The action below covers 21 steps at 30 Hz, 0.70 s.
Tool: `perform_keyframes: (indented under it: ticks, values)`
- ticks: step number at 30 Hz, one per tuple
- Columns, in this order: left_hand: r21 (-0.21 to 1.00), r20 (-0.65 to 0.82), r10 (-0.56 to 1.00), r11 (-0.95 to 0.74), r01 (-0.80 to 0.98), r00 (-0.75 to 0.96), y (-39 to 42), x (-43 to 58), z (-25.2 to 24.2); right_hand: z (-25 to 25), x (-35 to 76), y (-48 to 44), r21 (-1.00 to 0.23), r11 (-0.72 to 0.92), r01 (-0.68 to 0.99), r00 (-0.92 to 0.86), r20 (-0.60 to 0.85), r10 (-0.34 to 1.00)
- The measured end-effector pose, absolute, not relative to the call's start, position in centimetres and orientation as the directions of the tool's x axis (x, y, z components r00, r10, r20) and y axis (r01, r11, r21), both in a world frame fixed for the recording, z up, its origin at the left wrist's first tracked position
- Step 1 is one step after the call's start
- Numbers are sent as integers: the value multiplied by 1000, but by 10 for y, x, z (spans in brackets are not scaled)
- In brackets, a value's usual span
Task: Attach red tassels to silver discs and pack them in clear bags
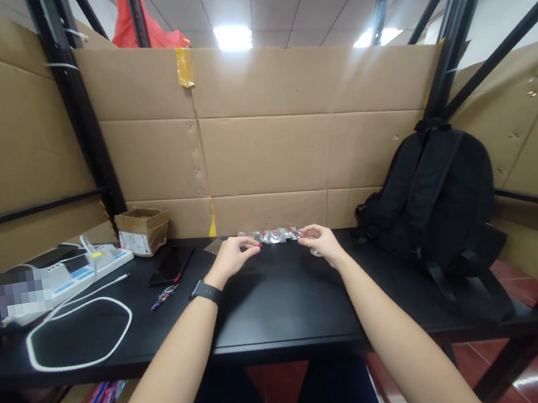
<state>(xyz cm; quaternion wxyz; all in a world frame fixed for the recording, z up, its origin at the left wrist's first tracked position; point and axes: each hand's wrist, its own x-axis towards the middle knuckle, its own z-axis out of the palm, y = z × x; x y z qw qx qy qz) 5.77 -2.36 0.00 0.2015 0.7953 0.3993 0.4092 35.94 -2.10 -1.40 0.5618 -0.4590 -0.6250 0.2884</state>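
Observation:
A row of small clear, shiny packets (278, 235) with red bits inside lies toward the back of the black table. My left hand (233, 256), a dark watch on its wrist, is at the row's left end. Its thumb and fingers are pinched together, with a tiny red spot at the tips that is too small to name. At the right end, my right hand (323, 242) has its fingertips closed beside the last packet. What they hold, if anything, is hidden. A small round, pale object (316, 252) shows just under the right hand.
A black backpack (442, 189) stands on the right. Left are a phone (171, 264), keys (165, 296), a small open cardboard box (144, 230), a white power strip (73, 276) and a looped white cable (127, 317). Cardboard panels (261, 149) wall the back and sides.

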Motion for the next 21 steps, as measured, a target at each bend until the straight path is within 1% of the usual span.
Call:
perform_keyframes:
  ticks: [5,8,11,13,17,21]
  values:
    - [674,500,805,-594,439,320,-26,79,-7,-9,314,-35,-937,337,94,9,339,941]
    - [698,495,817,-576,425,296,-23,86,-14,-7,295,-44,-949,316,1,-59,315,947]
    - [703,512,816,-577,416,268,-19,91,-19,-7,286,-49,-942,332,-51,-150,336,930]
    - [701,532,806,-591,400,260,-19,93,-20,-8,284,-50,-931,359,-67,-171,366,915]
    - [682,588,767,-640,354,256,-20,95,-18,-9,283,-49,-904,424,-55,-143,427,893]
    - [683,594,763,-645,342,253,-21,96,-16,-9,283,-48,-884,467,-36,-131,467,875]
